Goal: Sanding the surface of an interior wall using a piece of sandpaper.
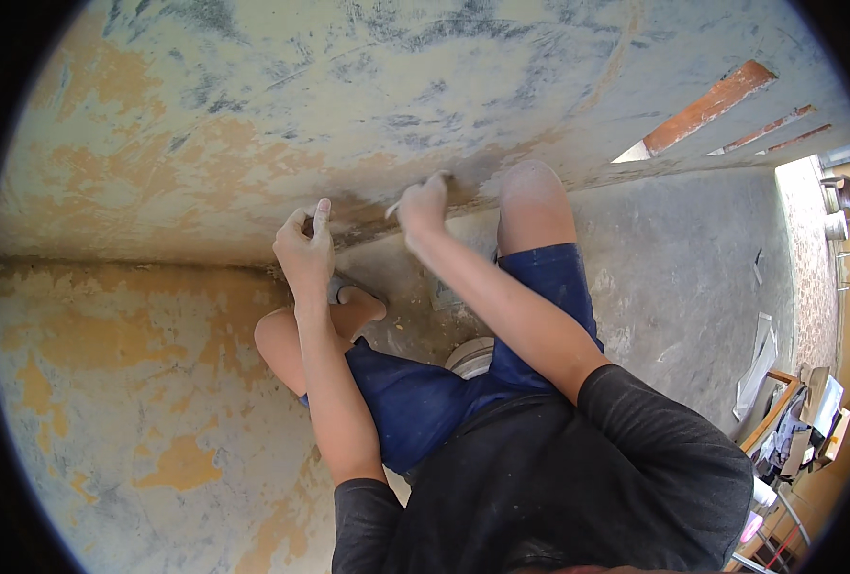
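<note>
My right hand is closed and close to the low part of the wall, just above the floor line. A thin pale piece sticks out at its left side; its kind is hidden by the fingers. To the left, near the wall corner, my left hand has its thumb raised and apart from its curled fingers. Only a dark gap shows between them, and I see nothing held there. Both hands look dusty. The wall is patchy, with pale filler, orange-tan areas and grey smears.
A second patchy wall meets the first at the left. I sit low, knees apart, above a whitish round object, on a grey concrete floor. Slanted openings cut the wall at right. Boxes and clutter stand at the far right.
</note>
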`<state>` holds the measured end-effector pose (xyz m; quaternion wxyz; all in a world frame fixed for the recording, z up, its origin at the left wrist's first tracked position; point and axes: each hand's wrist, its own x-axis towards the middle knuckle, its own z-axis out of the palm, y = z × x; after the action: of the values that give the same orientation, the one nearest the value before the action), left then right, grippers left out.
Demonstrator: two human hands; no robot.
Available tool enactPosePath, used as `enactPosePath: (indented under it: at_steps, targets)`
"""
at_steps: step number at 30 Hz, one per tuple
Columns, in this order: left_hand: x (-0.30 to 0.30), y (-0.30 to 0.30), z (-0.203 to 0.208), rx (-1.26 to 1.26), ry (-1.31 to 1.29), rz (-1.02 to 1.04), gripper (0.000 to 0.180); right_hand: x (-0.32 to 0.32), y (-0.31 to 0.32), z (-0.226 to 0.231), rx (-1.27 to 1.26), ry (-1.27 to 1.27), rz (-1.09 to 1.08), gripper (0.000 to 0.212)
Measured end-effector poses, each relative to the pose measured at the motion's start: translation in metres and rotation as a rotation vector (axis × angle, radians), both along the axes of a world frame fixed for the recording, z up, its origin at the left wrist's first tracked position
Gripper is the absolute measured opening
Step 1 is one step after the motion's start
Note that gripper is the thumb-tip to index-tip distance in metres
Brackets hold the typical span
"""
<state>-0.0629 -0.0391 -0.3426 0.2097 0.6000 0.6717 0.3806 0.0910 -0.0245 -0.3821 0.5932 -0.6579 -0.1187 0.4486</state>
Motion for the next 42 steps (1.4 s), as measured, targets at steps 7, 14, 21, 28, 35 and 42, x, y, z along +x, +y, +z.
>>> enactPosePath:
  at_steps: [7, 14, 21, 28, 35, 42]
  targets:
    - [0.025, 0.008, 0.007, 0.006, -0.015, -0.065, 0.038, 0.023, 0.024, -0.07, 0.046, -0.253, 0.016, 0.05]
    - [0.008, 0.0, 0.004, -0.045, -0.02, -0.026, 0.038, 0.01, 0.006, -0.039, 0.018, -0.061, 0.101, 0.021]
    - [0.004, 0.002, 0.0, -0.033, -0.013, -0.017, 0.04, 0.004, 0.005, -0.036, -0.028, -0.424, 0.102, 0.027]
    - [0.01, 0.003, 0.001, -0.077, 0.022, -0.055, 0.04, -0.008, 0.002, -0.049, 0.111, -0.366, 0.184, 0.022]
    - [-0.012, 0.002, -0.022, -0.03, -0.028, -0.081, 0.033, 0.023, 0.011, -0.053, -0.168, -0.424, 0.064, 0.032]
    - [0.003, -0.002, 0.004, -0.111, 0.011, -0.043, 0.033, 0.005, -0.006, -0.085, 0.125, -0.692, 0.325, 0.065]
